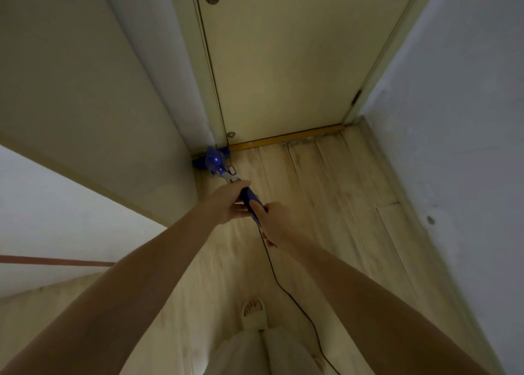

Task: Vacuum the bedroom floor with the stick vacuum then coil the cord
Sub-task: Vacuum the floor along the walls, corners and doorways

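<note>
The blue stick vacuum (217, 161) points away from me, its head down in the floor corner where the left wall meets the closed door. My left hand (231, 201) grips the upper part of its handle. My right hand (273, 223) holds the handle's rear end just behind the left hand. The black cord (276, 282) leaves the handle under my right hand and trails back across the pale wood floor (326, 204) toward my feet.
A closed cream door (278, 62) with a yellow threshold strip (286, 139) blocks the far end. Walls stand close on the left (85, 91) and right (453, 91), forming a narrow passage. My slippered foot (253, 312) stands on the floor beside the cord.
</note>
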Demonstrator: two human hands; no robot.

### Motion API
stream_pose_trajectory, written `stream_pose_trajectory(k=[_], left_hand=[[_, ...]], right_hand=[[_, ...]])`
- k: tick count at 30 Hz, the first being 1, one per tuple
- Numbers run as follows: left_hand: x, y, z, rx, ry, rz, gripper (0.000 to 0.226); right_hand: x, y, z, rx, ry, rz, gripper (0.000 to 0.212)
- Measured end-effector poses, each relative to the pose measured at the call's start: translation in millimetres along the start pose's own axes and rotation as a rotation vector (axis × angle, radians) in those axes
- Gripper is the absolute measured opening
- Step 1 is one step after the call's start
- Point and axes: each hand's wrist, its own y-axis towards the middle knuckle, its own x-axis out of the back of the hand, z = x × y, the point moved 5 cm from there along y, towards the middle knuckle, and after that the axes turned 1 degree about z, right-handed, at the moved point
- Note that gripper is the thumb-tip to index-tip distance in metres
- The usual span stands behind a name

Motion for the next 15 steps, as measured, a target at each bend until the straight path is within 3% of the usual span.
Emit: stream_pose_trajectory(k=[7,15], left_hand=[[-59,-32,24,-0.004,-0.074,0.065,0.037],[-124,-102,90,0.062,-0.061,0.174,0.024]], right_hand=[[57,-51,-31,-0.028,-0.128,-0.036,0.049],[89,-148,-94,-0.109,-0.144,-0.051,0.058]])
